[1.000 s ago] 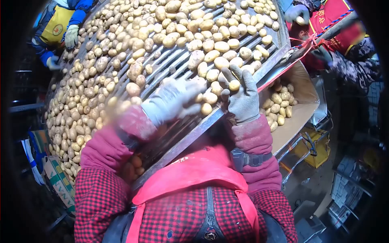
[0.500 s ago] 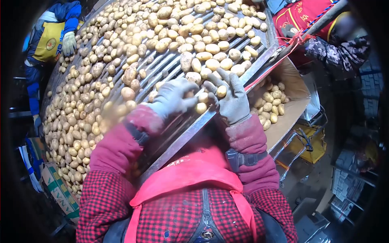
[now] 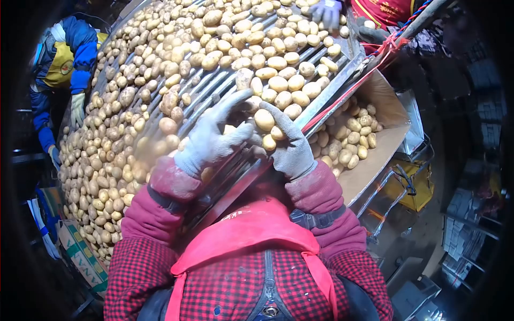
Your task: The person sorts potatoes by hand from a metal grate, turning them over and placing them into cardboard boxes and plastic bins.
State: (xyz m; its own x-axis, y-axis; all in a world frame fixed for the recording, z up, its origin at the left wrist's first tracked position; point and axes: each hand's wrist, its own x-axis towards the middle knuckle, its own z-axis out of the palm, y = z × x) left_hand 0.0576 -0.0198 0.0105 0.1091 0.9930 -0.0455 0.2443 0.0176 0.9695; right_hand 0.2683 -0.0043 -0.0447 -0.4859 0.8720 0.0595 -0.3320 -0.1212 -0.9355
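Note:
Both my hands wear pale grey work gloves and work close together at the near edge of a sorting table of metal bars [image 3: 201, 88] spread with potatoes. My right hand [image 3: 293, 147] curls around several yellowish potatoes [image 3: 264, 120], with its index finger stretched along their far side. Opposite it, my left hand [image 3: 214, 136] is open, index finger and thumb spread wide. A small pale potato [image 3: 229, 130] shows between those fingers. Just beyond my fingertips, more potatoes [image 3: 278, 84] lie on the bars.
At my right, an open cardboard box [image 3: 393, 115] holds potatoes below the table's metal edge [image 3: 334, 93]. Co-workers stand at the far left [image 3: 59, 59] and top right [image 3: 383, 12]; one purple-gloved hand [image 3: 326, 9] reaches over the potatoes. A yellow container [image 3: 415, 184] is beyond the box.
My left hand has opened wider, and my right hand has turned inward around more potatoes. The left co-worker's arm has lowered; a purple-gloved hand has appeared at the top right.

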